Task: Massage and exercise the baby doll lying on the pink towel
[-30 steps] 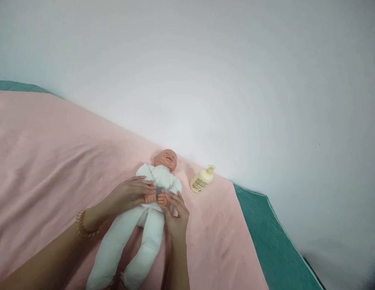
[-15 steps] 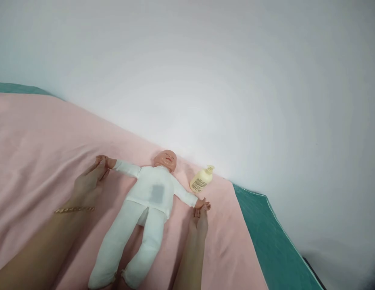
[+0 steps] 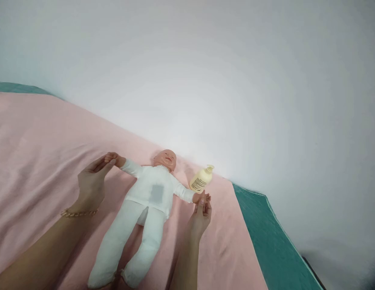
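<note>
A baby doll point(image 3: 146, 189) with a white cloth body lies on its back, its arms spread and its head toward the wall. My left hand point(image 3: 92, 181), with a chain bracelet at the wrist, pinches the doll's hand on the left side, fingers closed round it. On the other side, my right hand point(image 3: 201, 219) grips the doll's other hand between thumb and fingers. Both doll arms are lifted a little off the cloth. A dark grey patch shows on the doll's belly. The doll's feet are partly cut off by the lower edge.
A pale yellow pump bottle point(image 3: 201, 179) stands tilted in view beside the doll's arm, close to my right hand. Pink cloth point(image 3: 230, 233) lies under everything, over a green cover point(image 3: 275, 237). Behind rises a white wall point(image 3: 205, 80).
Both doll hands have been raised slightly. My left hand has shifted right and inward, and my right hand has moved up, its thumb now over the doll's hand.
</note>
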Available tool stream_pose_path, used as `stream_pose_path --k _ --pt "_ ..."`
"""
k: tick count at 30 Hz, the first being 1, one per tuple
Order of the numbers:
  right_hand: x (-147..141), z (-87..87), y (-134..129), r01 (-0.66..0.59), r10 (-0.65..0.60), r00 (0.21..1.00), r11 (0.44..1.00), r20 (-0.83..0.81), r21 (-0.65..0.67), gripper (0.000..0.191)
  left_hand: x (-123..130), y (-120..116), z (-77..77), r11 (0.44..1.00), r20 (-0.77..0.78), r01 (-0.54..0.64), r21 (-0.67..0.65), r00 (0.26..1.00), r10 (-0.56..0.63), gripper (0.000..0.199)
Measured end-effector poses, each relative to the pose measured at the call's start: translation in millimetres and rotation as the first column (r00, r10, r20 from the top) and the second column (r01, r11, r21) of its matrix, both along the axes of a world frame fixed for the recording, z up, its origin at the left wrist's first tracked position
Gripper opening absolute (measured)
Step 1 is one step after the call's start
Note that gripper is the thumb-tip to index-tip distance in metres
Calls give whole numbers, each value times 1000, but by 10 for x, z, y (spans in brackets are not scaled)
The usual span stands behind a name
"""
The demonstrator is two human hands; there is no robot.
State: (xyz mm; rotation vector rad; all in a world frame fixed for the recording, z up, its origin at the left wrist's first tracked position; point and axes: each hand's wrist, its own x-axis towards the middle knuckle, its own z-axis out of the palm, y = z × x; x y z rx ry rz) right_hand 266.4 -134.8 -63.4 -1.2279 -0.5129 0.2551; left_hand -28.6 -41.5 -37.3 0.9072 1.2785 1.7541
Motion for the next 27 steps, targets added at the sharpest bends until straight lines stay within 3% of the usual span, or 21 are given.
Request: stream_pose_path --k 3,6,9,11,15,18,20,23,25,27 --pt "-264 145 -24 -64 62 991 998 119 16 48 185 -155 147 984 -78 160 84 985 -153 43" --pt "-476 167 -36 -237 218 930 971 296 31 36 354 -254 94 900 -357 414 134 868 -346 30" --pt "-584 106 -39 -377 361 767 923 530 -81 24 456 -259 -49 711 -649 628 316 690 -321 19" --pt "-599 64 -35 -406 398 638 901 659 -150 20 477 -236 -112 637 -759 684 355 609 -230 19" --pt "-563 46 -19 -374 347 476 912 808 -171 20 467 -215 -114 611 -854 721 326 502 -137 21" --pt "-544 68 -8 -368 327 412 914 851 -174 21 463 -224 -90 618 -889 739 270 437 -134 18" --pt "-545 81 -4 -378 335 386 907 859 -184 22 463 -225 -95 629 -890 730 266 436 -130 17" --pt "-556 102 -12 -403 373 424 894 825 -197 24 437 -222 -97 650 -846 711 270 497 -192 16" --pt "-556 129 -28 -396 386 566 902 728 -171 23 393 -225 -57 704 -763 669 238 578 -291 15" --pt "-525 165 -49 -330 329 772 939 544 -99 26 331 -232 21 802 -612 573 172 700 -368 19"
